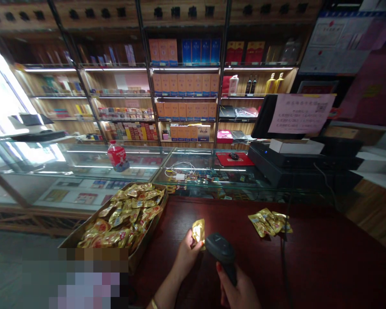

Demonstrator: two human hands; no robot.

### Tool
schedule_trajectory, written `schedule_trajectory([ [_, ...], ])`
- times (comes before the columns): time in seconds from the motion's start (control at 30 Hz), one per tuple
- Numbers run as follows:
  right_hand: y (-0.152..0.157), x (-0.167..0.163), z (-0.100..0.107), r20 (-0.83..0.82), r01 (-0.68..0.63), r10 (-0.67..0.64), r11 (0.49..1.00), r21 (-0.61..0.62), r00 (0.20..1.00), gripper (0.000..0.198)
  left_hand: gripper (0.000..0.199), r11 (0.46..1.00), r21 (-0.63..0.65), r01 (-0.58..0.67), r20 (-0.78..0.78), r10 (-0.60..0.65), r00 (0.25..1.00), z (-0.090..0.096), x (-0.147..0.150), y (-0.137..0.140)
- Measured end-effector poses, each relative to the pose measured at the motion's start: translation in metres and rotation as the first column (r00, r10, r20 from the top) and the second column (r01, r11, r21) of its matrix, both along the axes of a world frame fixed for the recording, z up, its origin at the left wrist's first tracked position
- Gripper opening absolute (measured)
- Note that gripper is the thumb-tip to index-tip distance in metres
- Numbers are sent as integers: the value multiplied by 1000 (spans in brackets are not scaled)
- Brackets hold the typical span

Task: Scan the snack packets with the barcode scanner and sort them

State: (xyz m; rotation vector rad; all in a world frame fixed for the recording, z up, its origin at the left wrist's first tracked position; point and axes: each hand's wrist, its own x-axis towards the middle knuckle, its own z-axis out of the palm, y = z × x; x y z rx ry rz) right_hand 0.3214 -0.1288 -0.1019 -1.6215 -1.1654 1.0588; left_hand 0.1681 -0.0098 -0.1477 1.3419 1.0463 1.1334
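Between the fingers of my left hand (187,253) is a gold foil snack packet (198,230), held upright above the dark red counter (312,262). My right hand (239,287) is wrapped round the handle of a black barcode scanner (221,249). The scanner's head points at the packet and is close beside it; a reddish glow shows on the counter behind. To the left, an open cardboard box (164,201) is heaped with similar gold packets (128,214). A small pile of gold packets (270,223) lies on the counter at the right.
A glass display counter (141,154) runs behind, bearing a red-labelled bottle (117,156), a white charger with cable (180,176) and a mouse (233,156) on a red mat. At the right stand a monitor (260,116) and a black cash drawer (296,167). A dark cable (283,266) crosses the counter.
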Motion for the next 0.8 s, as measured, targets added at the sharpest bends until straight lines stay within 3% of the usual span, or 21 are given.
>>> schedule_trajectory([
  [0.4, 1, -1, -6, -8, -34, 34, 999, 2, 999, 63, 40, 999, -24, 37, 44, -36, 998, -1, 0, -1],
  [0.8, 2, 0, -9, 53, 10, -11, 1000, 24, 999, 72, 39, 999, -33, 11, 64, -9, 998, 3, 0, -2],
])
